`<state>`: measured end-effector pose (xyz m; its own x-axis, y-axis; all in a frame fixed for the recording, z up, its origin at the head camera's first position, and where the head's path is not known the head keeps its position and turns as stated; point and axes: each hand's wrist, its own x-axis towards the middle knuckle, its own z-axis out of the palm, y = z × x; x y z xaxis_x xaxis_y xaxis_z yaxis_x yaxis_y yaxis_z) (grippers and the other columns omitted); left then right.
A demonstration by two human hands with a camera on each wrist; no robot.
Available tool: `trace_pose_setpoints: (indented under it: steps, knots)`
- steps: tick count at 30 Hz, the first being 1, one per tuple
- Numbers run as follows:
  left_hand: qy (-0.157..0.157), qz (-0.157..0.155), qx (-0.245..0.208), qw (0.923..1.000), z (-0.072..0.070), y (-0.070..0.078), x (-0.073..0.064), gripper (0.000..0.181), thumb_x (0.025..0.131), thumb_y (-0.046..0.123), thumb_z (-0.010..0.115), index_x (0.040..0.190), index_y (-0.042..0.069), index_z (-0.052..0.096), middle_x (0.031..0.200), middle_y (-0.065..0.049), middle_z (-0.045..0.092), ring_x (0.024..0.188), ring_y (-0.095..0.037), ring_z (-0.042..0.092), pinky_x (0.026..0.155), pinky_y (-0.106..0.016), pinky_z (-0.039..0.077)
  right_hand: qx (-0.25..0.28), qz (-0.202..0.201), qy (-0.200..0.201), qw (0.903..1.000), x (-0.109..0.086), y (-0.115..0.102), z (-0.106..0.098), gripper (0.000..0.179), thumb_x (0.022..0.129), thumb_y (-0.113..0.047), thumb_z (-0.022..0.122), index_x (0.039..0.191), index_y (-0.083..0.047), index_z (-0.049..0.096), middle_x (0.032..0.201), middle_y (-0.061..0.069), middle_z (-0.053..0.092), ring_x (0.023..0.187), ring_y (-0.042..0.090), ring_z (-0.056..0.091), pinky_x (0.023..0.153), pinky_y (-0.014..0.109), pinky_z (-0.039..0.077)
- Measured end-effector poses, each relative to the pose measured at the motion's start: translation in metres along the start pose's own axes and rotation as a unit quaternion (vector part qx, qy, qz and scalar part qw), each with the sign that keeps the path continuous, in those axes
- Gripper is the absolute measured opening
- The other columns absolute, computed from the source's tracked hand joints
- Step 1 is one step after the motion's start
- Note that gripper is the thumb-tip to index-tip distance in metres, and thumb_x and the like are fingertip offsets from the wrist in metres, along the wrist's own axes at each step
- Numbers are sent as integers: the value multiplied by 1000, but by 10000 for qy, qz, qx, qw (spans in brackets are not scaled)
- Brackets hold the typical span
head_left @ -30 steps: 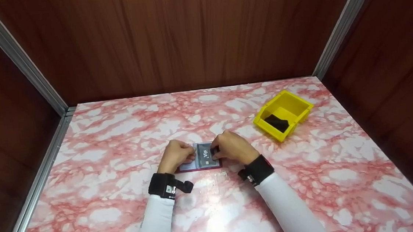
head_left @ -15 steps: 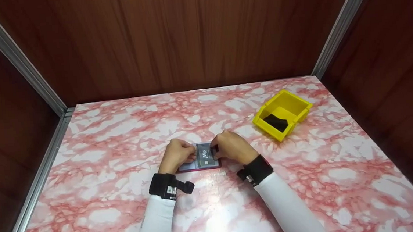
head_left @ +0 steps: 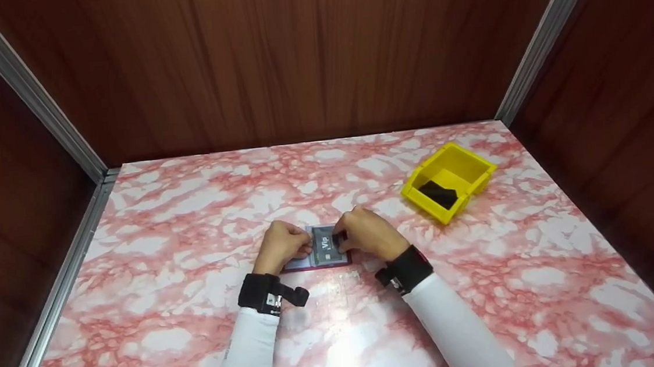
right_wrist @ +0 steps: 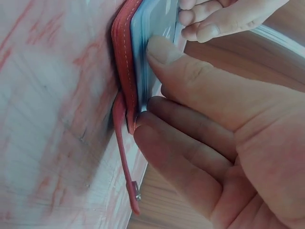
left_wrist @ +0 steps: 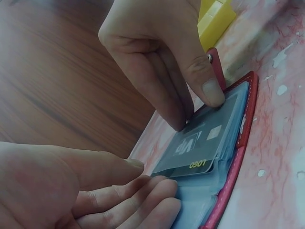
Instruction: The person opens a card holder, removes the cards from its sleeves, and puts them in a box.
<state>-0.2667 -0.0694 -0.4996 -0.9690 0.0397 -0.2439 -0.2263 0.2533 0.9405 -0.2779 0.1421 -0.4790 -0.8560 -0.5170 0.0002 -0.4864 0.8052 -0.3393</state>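
Note:
A red-edged card holder (left_wrist: pixel 248 112) with clear plastic sleeves lies spread on the table. On its right side sits a dark grey card (head_left: pixel 324 245) marked "Vip", its face seen closer in the left wrist view. My right hand (head_left: pixel 370 234) grips at the card's right part, thumb on its face and fingertips at its far edge. My left hand (head_left: pixel 281 246) is over the left side of the holder, its fingertips touching the clear sleeve (left_wrist: pixel 193 195) beside the card. A red strap (right_wrist: pixel 125 152) with a metal snap sticks out from the holder, below my right fingers.
A yellow bin (head_left: pixel 465 164) with a dark item (head_left: pixel 438 194) inside stands at the right, beyond my right hand. The pink and white marbled table (head_left: pixel 189 206) is bordered by brown wood-grain panels (head_left: pixel 294 58) and metal posts (head_left: pixel 549 37).
Both hands stay at the card holder with barely any movement. The card keeps its place on the right side, with only tiny shifts.

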Motion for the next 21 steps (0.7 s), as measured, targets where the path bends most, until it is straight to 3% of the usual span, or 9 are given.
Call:
trace_pose_setpoints:
  steps: [21]
  knots:
    - [298,45,177,9994,5,-4,2,8,89,-4,69,90,-9,76,65,-5,70,58,-11,67,58,-23,65,-1,-3,125,9999,0,1,2,21,86,-11,92,107,-11,88,108,6,85,91,18,73,90,41,66]
